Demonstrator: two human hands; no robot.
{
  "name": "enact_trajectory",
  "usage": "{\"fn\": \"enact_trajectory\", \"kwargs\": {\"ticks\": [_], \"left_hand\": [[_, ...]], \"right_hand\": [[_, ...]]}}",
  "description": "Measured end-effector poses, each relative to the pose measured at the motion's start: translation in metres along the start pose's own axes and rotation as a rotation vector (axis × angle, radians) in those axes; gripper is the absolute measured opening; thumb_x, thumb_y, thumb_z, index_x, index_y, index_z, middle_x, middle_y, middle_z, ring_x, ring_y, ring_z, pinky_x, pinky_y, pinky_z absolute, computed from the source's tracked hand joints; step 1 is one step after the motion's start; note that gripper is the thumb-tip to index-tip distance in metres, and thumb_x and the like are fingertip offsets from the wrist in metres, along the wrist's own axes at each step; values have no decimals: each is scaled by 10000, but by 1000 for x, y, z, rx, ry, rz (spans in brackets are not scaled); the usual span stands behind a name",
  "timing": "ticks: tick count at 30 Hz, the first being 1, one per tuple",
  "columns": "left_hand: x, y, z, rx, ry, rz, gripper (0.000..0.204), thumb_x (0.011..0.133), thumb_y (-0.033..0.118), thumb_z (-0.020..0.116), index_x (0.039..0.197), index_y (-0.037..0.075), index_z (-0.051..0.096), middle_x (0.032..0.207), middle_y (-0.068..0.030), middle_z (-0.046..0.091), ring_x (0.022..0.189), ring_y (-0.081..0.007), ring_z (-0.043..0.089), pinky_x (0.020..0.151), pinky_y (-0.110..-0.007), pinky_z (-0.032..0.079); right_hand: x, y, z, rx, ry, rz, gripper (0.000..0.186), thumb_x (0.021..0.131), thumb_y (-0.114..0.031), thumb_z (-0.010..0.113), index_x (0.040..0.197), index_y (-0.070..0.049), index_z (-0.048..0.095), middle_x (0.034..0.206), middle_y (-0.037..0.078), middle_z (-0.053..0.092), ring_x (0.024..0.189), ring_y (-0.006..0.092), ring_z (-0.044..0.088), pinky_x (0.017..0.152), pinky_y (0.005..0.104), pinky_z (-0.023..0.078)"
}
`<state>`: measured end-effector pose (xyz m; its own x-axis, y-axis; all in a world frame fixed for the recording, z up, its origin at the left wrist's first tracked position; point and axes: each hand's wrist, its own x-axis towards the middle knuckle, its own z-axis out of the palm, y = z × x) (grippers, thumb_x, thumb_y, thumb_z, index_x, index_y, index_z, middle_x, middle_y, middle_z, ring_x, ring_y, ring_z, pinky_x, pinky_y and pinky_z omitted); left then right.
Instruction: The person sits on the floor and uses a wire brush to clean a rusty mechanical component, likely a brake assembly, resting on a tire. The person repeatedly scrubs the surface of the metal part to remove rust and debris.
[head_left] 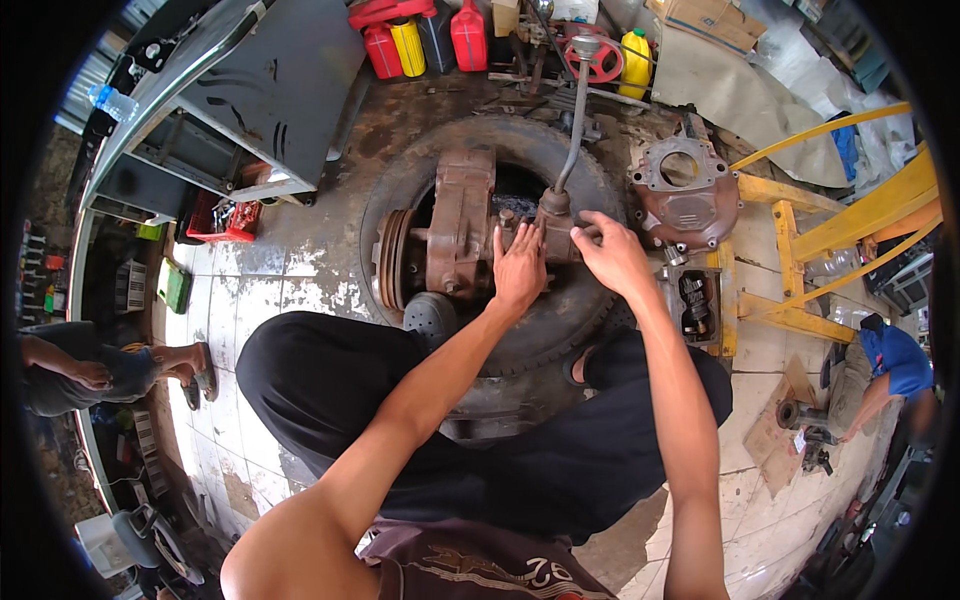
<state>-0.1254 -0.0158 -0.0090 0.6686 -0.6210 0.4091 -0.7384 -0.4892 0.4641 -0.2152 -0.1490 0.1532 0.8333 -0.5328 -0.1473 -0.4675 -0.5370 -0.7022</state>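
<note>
Presently resting the left hand (519, 270) on the brown gearbox (462, 225) near the centre of the frame, with fingers straight, close together and released. Poising the right hand (614, 260) just to the right, near the foot of the grey shift lever (578, 125), with loosely bent fingers; cannot tell whether pinching or touching anything. Seeing the gearbox lie over a black tire (398, 175) in the upper middle, with a grooved pulley (394, 262) at its left end. Bending both knees, in black trousers (305, 365), across the lower middle. Noting a rusty housing (665, 215) right of the tire, beside a yellow frame (787, 245), plus red jerrycans (469, 38) at the top and a crouching person in blue (902, 358) at far right.
</note>
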Motion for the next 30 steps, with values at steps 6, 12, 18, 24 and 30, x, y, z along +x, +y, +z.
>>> {"fn": "enact_trajectory", "kwargs": {"ticks": [6,12,18,24,30], "left_hand": [[11,-16,24,278,-366,-14,603,1007,331,391,1435,-91,446,1499,-220,468,1467,-302,353,1208,-611,5],[35,-9,17,279,-632,-99,927,975,645,333,1551,-70,205,1624,-203,262,1539,-273,176,1186,-645,-59],[37,-18,17,257,-686,-112,952,971,682,320,1571,-40,163,1628,-171,270,1540,-241,174,1172,-674,-17],[30,-19,16,193,-623,-106,868,993,611,353,1557,-37,227,1609,-153,319,1522,-241,229,1173,-667,24],[30,-20,14,154,-588,-106,846,994,587,379,1550,-37,246,1576,-162,379,1496,-254,287,1156,-677,69]], "right_hand": [[-21,19,-24,-260,-134,-45,478,925,-335,645,1253,12,621,1021,210,717,985,393,677,882,481,518],[-4,23,12,-292,-274,-76,500,946,-378,600,1331,-61,569,1169,182,695,1122,386,638,939,490,515],[1,34,19,-464,-434,-2,464,947,-355,615,1309,-67,575,1182,192,688,1125,389,639,938,491,522],[12,34,22,-454,-430,4,456,948,-344,619,1304,-63,578,1162,207,691,1105,398,647,924,493,527],[17,33,26,-418,-428,-13,445,946,-345,622,1293,-68,589,1137,207,698,1081,401,656,908,500,532]]}}
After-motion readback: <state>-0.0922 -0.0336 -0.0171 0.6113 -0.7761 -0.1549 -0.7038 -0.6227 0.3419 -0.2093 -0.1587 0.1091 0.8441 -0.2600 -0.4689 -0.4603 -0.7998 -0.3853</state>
